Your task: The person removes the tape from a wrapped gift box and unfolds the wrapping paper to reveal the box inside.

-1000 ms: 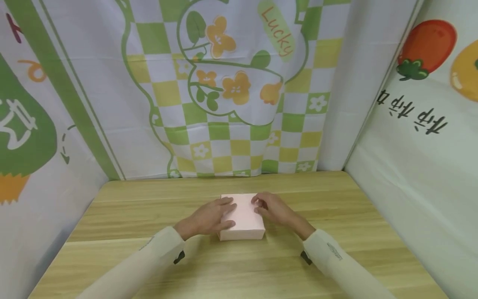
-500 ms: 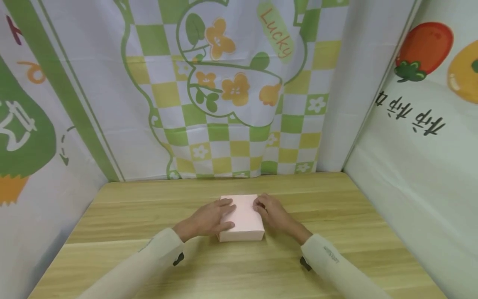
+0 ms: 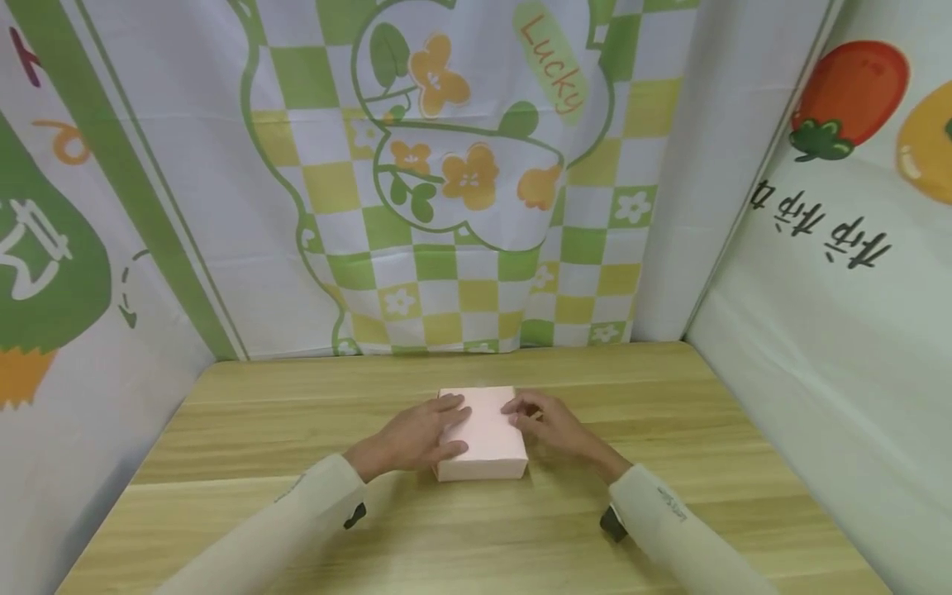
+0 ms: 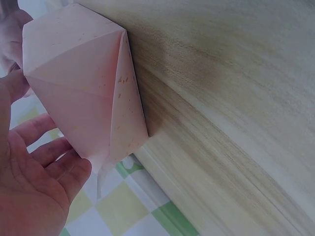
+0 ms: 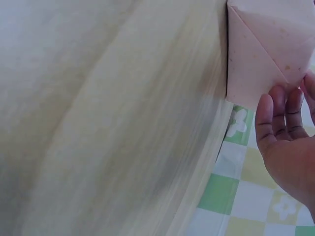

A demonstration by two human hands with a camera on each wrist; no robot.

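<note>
A pale pink folded paper box (image 3: 487, 438) sits on the wooden table between my hands. My left hand (image 3: 416, 433) lies over its left part, fingers spread on the top and thumb toward the near edge. At the top right edge is my right hand (image 3: 554, 427), its index finger and thumb slightly apart and bent over the edge. The left wrist view shows triangular folds on one side of the box (image 4: 74, 98) and small brownish flecks. In the right wrist view, the right hand's fingertips (image 5: 278, 93) are right at a side with a diagonal crease.
The wooden table (image 3: 476, 537) reaches back to a green and yellow checked curtain (image 3: 476, 273). Printed white sheets stand at the left and right (image 3: 833, 330). Both arms wear pale sleeves (image 3: 283, 525) with dark pieces (image 3: 613, 525) under the cuffs.
The right thumb and index finger came together at the box's right edge half a second ago and are now apart. The left hand and the box have stayed put.
</note>
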